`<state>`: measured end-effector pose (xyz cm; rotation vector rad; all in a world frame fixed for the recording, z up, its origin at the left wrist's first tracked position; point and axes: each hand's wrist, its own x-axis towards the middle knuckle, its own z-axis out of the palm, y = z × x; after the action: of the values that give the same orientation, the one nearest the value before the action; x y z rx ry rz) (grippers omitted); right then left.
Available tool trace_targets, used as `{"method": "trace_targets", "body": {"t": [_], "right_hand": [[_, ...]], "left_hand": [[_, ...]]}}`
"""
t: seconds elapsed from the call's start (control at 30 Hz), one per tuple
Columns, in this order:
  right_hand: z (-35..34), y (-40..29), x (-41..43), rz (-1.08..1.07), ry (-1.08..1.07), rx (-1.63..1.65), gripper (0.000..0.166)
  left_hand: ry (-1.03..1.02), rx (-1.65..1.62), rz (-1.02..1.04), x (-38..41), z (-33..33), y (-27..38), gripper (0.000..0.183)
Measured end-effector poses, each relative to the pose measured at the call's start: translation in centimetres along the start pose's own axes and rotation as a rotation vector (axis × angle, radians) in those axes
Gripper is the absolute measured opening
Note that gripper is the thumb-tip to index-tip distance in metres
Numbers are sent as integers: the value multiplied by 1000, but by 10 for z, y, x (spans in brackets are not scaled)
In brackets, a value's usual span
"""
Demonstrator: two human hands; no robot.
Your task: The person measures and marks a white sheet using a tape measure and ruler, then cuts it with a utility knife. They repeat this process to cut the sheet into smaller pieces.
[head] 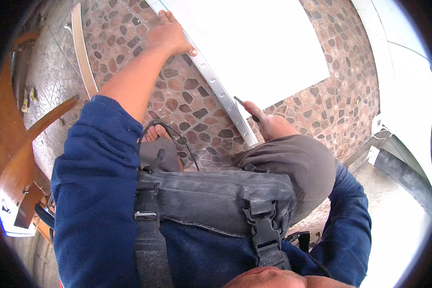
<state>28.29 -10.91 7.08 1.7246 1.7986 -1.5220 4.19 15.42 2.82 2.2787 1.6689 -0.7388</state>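
Observation:
A white sheet or board (259, 50), overexposed in places, lies on the floor in front of me. Along its left edge runs a long metal profile (216, 86) with a row of small slots or dents. My left hand (171, 36) grips and presses this profile near its upper part, its thumb over the metal. Lower down, beside the board's near corner, my right hand (270, 120) holds a slim dark hand tool (238, 100), perhaps a cutter. The tool's tip is at the profile's edge; whether it touches is hard to tell. My bent knee hides part of the right forearm.
The floor (190, 97) has a pebble pattern. A long pale strip (82, 54) lies at left, near brown wooden furniture parts (17, 144). A black cord (187, 144) hangs by my foot. At right are a white power socket or adapter (377, 124) and a dark bar (399, 172).

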Motion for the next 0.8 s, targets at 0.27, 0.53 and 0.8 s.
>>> {"method": "trace_targets", "body": {"t": [0.27, 0.53, 0.8], "right_hand": [[11, 8, -55, 16, -76, 104, 64], [28, 21, -69, 21, 33, 114, 62], [-29, 48, -37, -212, 525, 11, 59]], "left_hand": [[-9, -11, -36, 4, 4, -1, 142], [-16, -76, -56, 1, 2, -2, 142], [2, -155, -119, -11, 2, -6, 144]]}}
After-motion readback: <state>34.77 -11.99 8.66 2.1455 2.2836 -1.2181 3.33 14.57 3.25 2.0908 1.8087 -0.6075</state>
